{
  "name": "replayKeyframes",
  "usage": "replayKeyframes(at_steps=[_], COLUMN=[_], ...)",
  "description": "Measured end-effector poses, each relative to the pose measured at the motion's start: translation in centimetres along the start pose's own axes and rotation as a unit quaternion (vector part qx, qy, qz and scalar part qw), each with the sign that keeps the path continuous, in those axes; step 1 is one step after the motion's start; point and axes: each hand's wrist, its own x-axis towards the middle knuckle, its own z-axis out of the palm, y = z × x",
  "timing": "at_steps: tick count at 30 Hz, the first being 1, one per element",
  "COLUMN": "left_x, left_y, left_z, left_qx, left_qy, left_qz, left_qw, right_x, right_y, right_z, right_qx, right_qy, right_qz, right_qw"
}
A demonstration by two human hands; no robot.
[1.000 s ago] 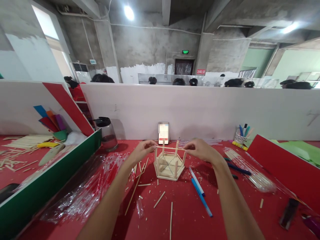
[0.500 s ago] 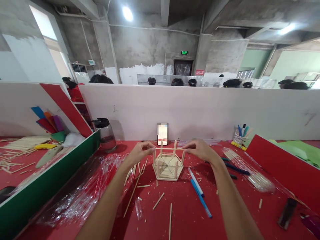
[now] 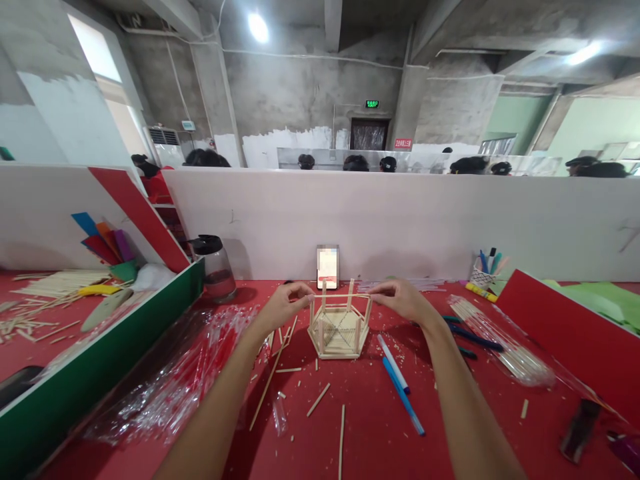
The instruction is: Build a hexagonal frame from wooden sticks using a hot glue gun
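A small hexagonal frame of pale wooden sticks (image 3: 339, 352) stands on the red table, with several upright posts around its flat base. Across the tops of two posts lies a thin wooden stick (image 3: 341, 296). My left hand (image 3: 289, 305) pinches this stick at its left end, beside the left post. At the opposite end, the fingertips of my right hand (image 3: 403, 299) are closed on the stick by the right post. Whether the fingertips also touch the posts, I cannot tell.
A phone (image 3: 328, 268) leans on the white partition behind the frame. Two pens (image 3: 403, 397) and loose stick pieces (image 3: 319, 400) lie in front. Plastic wrapping (image 3: 165, 387) and a jug (image 3: 218, 273) are at left; bagged sticks (image 3: 505, 343) lie right. Boards stand on both sides.
The whole view has shifted slightly. Both hands keep their places at the stick's ends, and the frame stands where it was.
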Motion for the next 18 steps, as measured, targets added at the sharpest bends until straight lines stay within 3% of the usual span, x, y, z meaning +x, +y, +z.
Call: replayKeyframes(at_steps=[11,18], left_x=[-0.7,-0.9], left_y=[1.5,1.1], left_z=[0.4,0.7], left_qx=[0.026,0.03], left_qy=[0.009,0.024], left_qz=[0.009,0.016], left_qw=[1.0,0.999], right_x=[0.0,0.1], right_y=[0.3,0.5], right_z=[-0.2,0.0], right_qx=[0.0,0.001], right_qy=[-0.006,-0.022], right_qz=[-0.014,-0.02], right_qw=[1.0,1.0])
